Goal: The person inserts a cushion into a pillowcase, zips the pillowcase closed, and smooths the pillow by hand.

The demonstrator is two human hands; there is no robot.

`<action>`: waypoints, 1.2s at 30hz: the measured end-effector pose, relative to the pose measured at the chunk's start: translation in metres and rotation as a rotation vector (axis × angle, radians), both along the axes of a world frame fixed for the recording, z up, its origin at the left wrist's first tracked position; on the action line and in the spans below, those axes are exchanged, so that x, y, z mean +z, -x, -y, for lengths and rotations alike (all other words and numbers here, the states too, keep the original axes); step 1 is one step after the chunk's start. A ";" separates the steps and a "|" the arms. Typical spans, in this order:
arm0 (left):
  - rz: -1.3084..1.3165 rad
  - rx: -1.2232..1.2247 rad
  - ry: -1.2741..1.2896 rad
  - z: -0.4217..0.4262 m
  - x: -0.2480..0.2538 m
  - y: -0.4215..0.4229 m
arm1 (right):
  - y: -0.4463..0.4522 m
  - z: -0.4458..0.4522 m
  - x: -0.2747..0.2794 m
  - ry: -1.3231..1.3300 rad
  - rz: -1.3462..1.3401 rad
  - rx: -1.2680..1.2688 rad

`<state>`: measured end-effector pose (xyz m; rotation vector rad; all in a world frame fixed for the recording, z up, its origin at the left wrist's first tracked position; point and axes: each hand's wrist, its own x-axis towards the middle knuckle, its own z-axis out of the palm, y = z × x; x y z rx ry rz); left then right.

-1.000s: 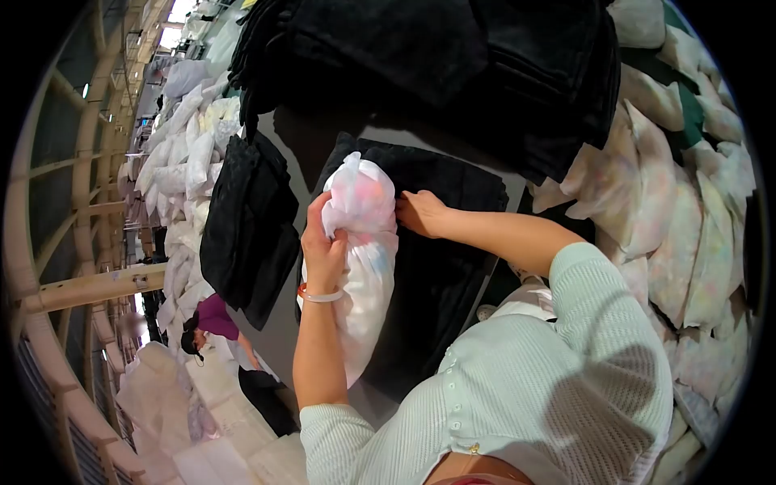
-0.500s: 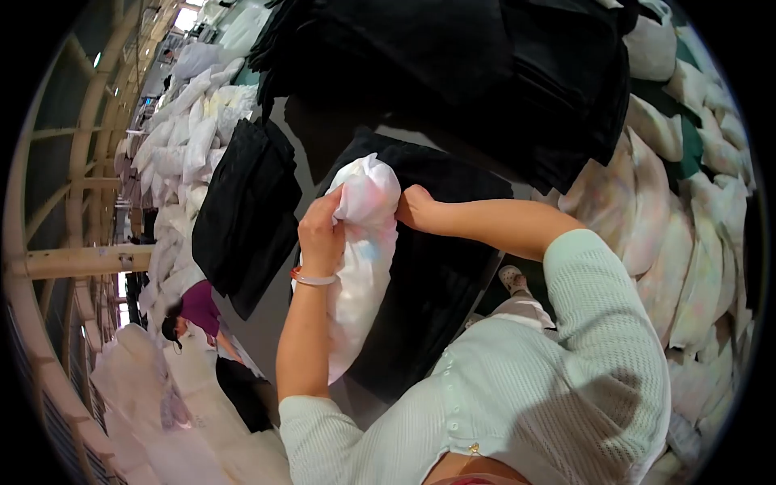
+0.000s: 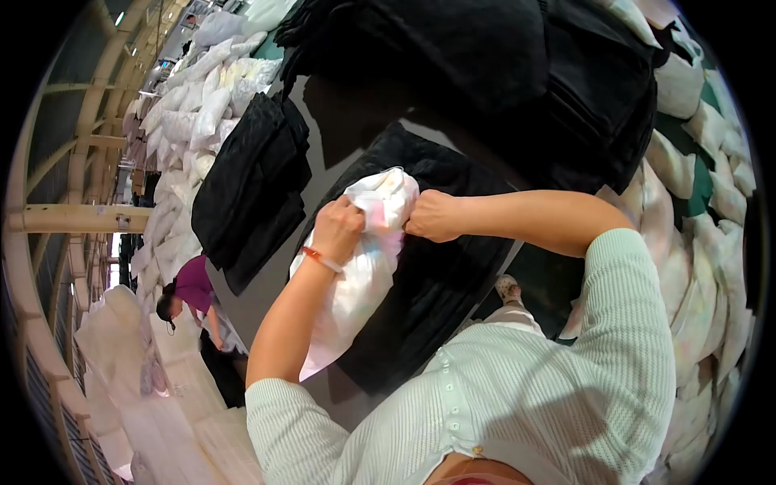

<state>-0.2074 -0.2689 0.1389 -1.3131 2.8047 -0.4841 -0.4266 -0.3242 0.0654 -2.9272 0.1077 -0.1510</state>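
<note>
A white plastic bag (image 3: 356, 291), its contents showing through in pink and pale colours, lies slantwise over a dark piece of folded cloth (image 3: 428, 267). My left hand (image 3: 338, 230) is closed on the bag's upper left side, with a red and white band at the wrist. At the upper right side of the same bag, my right hand (image 3: 434, 216) makes a fist, its fingers curled against the gathered plastic. Both hands are close together near the bag's upper end.
A large stack of black cloth (image 3: 485, 73) stands on the grey table (image 3: 327, 145), with a smaller black stack (image 3: 252, 190) to the left. Filled white bags (image 3: 679, 242) pile up on the right, others (image 3: 190, 117) at far left. A person in purple (image 3: 194, 287) bends at lower left.
Both hands and the bag's upper end sit slightly lower and further right in view. My left fist has moved closer over the bag. The person in purple has shifted a little.
</note>
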 end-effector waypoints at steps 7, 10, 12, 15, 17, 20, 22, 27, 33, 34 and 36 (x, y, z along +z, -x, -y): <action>0.001 0.692 -0.834 0.022 -0.080 0.062 | 0.004 -0.031 0.044 -0.067 0.319 -0.062; -0.116 0.634 -0.912 0.024 -0.110 0.073 | -0.005 -0.034 0.031 -0.167 0.176 -0.114; -0.142 0.421 -0.984 0.030 -0.120 0.068 | 0.007 -0.031 0.019 -0.204 0.267 -0.160; -0.157 0.248 -1.134 0.038 -0.115 0.059 | 0.021 -0.028 0.021 -0.292 0.524 -0.167; -0.165 0.205 -1.180 0.041 -0.113 0.055 | 0.012 -0.022 0.015 -0.268 0.575 -0.174; -0.212 0.198 -1.096 0.035 -0.134 0.067 | 0.012 -0.027 0.017 -0.295 0.463 -0.205; -0.255 0.200 -1.044 0.034 -0.148 0.078 | 0.016 -0.031 0.004 -0.299 0.490 -0.240; -0.503 -0.095 -0.933 0.046 -0.120 0.063 | 0.038 -0.034 -0.006 -0.285 0.498 -0.327; -0.307 0.072 -0.718 -0.008 0.043 0.009 | 0.042 -0.044 0.006 -0.283 0.252 -0.451; -0.321 0.126 -0.569 -0.040 0.073 0.002 | 0.041 -0.048 0.009 -0.277 0.210 -0.472; -0.560 0.290 -0.392 -0.111 0.107 -0.011 | 0.035 -0.052 0.018 -0.275 0.244 -0.461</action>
